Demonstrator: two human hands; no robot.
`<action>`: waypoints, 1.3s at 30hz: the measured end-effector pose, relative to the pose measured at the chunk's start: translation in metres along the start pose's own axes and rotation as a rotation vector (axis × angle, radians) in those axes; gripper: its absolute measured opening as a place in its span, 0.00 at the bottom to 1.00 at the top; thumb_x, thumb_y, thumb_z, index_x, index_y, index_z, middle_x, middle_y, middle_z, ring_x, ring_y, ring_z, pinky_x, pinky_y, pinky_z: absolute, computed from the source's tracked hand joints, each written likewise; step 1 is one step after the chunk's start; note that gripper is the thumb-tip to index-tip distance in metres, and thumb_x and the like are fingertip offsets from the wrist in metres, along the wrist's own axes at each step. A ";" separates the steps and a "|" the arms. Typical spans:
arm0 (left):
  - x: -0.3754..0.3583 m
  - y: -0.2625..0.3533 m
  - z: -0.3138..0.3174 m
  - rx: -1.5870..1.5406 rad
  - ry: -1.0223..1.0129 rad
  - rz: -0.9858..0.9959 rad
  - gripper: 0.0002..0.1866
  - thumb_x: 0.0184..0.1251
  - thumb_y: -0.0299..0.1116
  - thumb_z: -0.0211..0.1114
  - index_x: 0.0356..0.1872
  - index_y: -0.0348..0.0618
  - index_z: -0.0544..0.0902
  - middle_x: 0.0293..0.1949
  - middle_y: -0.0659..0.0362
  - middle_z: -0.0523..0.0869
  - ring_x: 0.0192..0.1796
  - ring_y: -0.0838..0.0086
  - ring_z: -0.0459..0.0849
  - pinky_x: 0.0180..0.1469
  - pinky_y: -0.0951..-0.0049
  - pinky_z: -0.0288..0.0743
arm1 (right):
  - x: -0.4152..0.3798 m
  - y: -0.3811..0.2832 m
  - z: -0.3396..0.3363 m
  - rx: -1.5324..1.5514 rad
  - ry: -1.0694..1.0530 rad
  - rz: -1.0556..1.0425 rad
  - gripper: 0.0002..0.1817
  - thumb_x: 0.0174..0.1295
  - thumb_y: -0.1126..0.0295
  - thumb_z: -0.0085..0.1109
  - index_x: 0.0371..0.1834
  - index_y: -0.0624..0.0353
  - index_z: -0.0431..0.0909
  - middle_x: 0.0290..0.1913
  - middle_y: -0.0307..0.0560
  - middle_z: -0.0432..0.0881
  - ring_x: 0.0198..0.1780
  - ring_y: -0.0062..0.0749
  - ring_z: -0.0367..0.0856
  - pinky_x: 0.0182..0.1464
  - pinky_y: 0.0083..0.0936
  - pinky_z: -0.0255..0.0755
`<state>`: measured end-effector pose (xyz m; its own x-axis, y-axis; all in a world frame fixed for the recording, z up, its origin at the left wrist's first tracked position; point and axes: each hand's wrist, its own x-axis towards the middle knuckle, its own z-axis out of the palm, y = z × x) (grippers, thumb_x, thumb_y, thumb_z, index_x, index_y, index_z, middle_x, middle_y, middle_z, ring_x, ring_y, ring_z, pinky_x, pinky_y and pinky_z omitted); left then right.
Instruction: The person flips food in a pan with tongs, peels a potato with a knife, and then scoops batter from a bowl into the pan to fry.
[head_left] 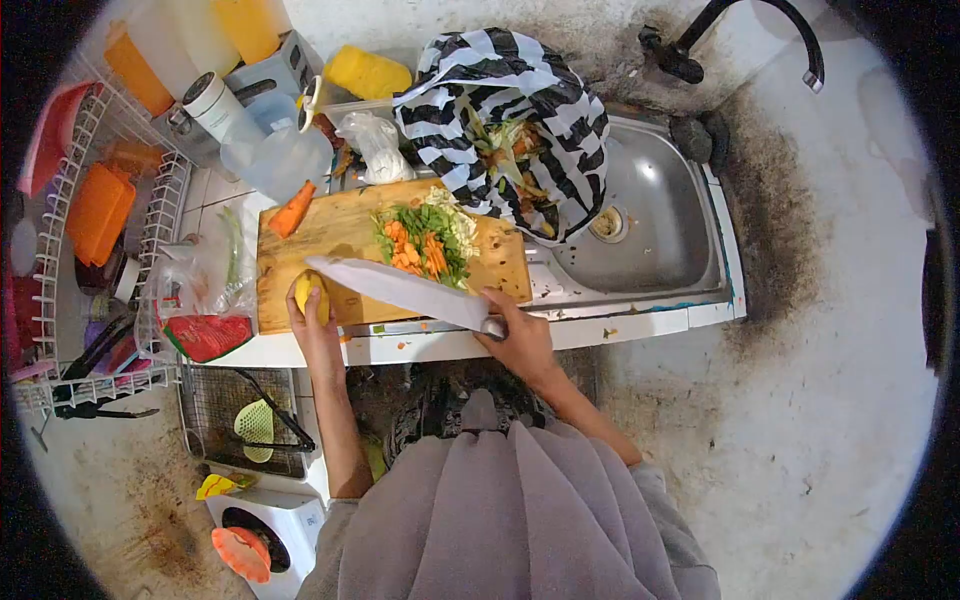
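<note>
A yellow, rounded piece of food (312, 298) is in my left hand (316, 330), at the front left of the wooden cutting board (350, 225). My right hand (520, 335) grips the handle of a large knife (400, 290), whose wide blade points left across the board, its tip close to the yellow piece. Chopped orange carrot (415, 250) lies on the board with cut green leaves (410, 218) and pale slices (455, 225) around it. A larger carrot piece (292, 209) rests at the board's back left corner.
Behind the board, a striped plastic bag (460, 150) holds peelings beside the steel sink (650, 200). A black faucet (680, 60) is above. Plastic bags (200, 285) and a white dish rack (165, 215) stand left. A clear jug (290, 165) is at the back.
</note>
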<state>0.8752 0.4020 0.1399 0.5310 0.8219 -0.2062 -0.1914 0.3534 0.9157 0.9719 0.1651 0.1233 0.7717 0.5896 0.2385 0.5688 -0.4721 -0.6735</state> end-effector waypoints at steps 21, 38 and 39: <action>0.022 0.005 -0.009 0.645 -0.156 0.575 0.23 0.50 0.23 0.61 0.49 0.38 0.64 0.44 0.53 0.69 0.49 0.69 0.68 0.53 0.75 0.61 | 0.068 0.021 -0.053 -0.144 0.484 0.047 0.28 0.46 0.64 0.64 0.48 0.67 0.66 0.36 0.56 0.75 0.34 0.34 0.75 0.34 0.24 0.69; -0.010 0.020 -0.056 0.961 0.042 0.671 0.30 0.48 0.37 0.63 0.52 0.40 0.63 0.51 0.51 0.65 0.55 0.59 0.60 0.55 0.60 0.50 | 0.069 -0.104 0.087 -0.063 0.002 -0.122 0.24 0.48 0.81 0.47 0.52 0.61 0.62 0.42 0.60 0.63 0.46 0.52 0.64 0.49 0.39 0.58; -0.023 0.014 -0.067 0.901 0.022 0.686 0.29 0.49 0.36 0.62 0.52 0.39 0.63 0.51 0.51 0.65 0.55 0.60 0.60 0.55 0.61 0.50 | 0.070 -0.105 0.091 -0.046 -0.034 -0.153 0.24 0.48 0.81 0.47 0.52 0.61 0.62 0.42 0.60 0.63 0.46 0.52 0.64 0.49 0.39 0.58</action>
<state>0.8052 0.4184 0.1348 0.5268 0.7291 0.4369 0.2322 -0.6180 0.7511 0.9404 0.3155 0.1471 0.6652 0.6786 0.3114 0.6921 -0.4039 -0.5982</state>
